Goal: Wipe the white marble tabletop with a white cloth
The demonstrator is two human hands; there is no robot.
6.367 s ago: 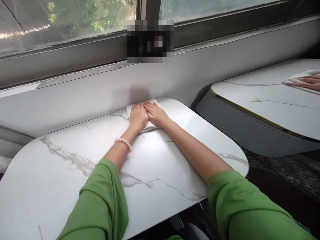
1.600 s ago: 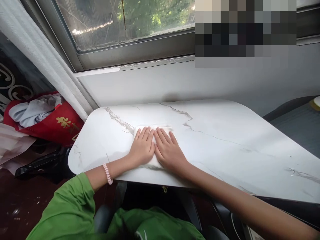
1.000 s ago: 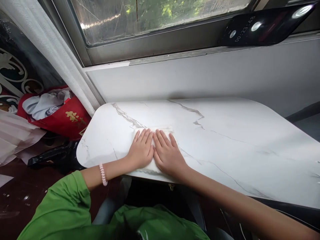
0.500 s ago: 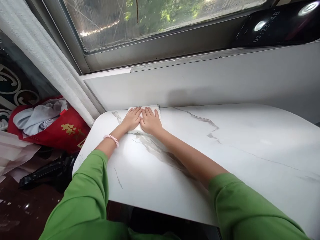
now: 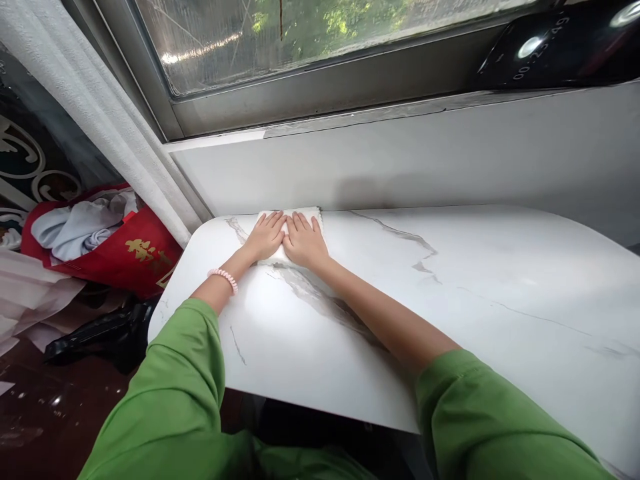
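Note:
A white cloth (image 5: 317, 219) lies flat on the white marbled table (image 5: 480, 267), close to its far edge by the wall. My left hand (image 5: 266, 237) rests palm down on the cloth's left part, fingers stretched out. Beside it, touching at the thumbs, my right hand (image 5: 304, 241) presses flat on the cloth with fingers extended. Both hands cover most of the cloth, so its middle is hidden. A pink coiled band (image 5: 223, 280) circles my left wrist.
Beyond the table stand a wall and a framed window (image 5: 300, 53). A black phone-like screen (image 5: 565, 50) showing a timer is at upper right. At left are a curtain (image 5: 90, 100), a red bag (image 5: 135, 250) holding light cloth, and a black object (image 5: 100, 337).
The camera view has shifted slightly. Both hands stay flat on the cloth at nearly the same spot on the table.

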